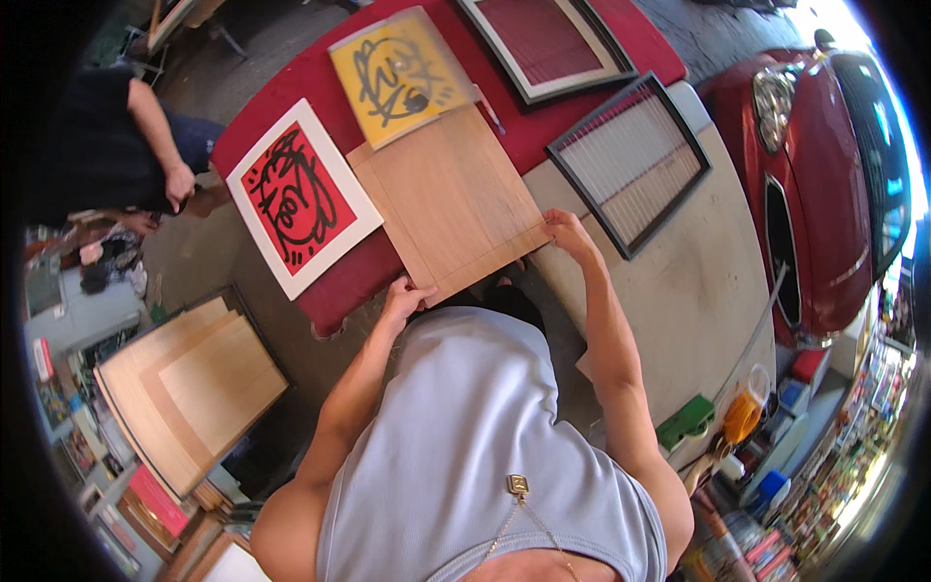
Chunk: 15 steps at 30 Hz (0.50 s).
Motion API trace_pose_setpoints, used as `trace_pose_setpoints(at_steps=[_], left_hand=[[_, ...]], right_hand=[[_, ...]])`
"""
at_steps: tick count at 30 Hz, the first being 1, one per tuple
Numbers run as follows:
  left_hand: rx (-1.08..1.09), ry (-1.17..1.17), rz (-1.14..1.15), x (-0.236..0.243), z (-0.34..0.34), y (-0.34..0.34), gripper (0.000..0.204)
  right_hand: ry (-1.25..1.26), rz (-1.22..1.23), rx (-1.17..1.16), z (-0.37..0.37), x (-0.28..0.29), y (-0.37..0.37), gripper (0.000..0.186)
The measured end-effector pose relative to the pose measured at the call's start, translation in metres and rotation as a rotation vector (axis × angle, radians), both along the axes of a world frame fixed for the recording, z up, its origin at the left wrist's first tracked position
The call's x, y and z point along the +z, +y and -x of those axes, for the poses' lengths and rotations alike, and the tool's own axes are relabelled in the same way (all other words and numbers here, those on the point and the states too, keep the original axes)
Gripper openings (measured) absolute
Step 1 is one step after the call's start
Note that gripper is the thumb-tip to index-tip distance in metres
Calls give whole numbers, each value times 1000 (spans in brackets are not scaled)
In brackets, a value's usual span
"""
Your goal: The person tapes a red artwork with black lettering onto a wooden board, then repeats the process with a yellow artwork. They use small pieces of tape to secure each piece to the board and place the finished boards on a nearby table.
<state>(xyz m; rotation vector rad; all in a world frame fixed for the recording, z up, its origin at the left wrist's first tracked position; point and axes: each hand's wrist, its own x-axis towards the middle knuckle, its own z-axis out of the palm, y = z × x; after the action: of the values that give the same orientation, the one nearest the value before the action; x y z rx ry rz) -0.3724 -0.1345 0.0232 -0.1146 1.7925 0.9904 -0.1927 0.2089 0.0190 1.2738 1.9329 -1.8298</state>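
A square light-wood board (446, 199) lies over the edge of the red-covered table (272, 97). My left hand (405, 298) grips its near left corner, and my right hand (565, 231) grips its near right corner, fingers closed on the edge. Left of the board is a red print with black lettering-like strokes in a white mount (301, 199). A yellow sheet with black strokes (396, 78), under a translucent cover, overlaps the board's far edge. A black frame with a pale lined pane (628, 163) lies to the right on a beige surface (669, 330).
Another framed piece (543, 44) lies at the back. A person (145, 155) stands at the left. Stacked boards (194, 388) are at lower left. A red car (805, 194) is at right. A green object (686, 419) and orange container (742, 412) sit at lower right.
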Motion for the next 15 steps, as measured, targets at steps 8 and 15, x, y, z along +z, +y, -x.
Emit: trace_pose_setpoints(at_steps=[8,15], left_hand=[[-186,-268,-277,13,-56,-31,46],[-371,-59,-508,44,-141,-48,40]], right_hand=[[181,-16,-185,-103,29,-41,23],[424,-20,-317,-230,112,-96,24]])
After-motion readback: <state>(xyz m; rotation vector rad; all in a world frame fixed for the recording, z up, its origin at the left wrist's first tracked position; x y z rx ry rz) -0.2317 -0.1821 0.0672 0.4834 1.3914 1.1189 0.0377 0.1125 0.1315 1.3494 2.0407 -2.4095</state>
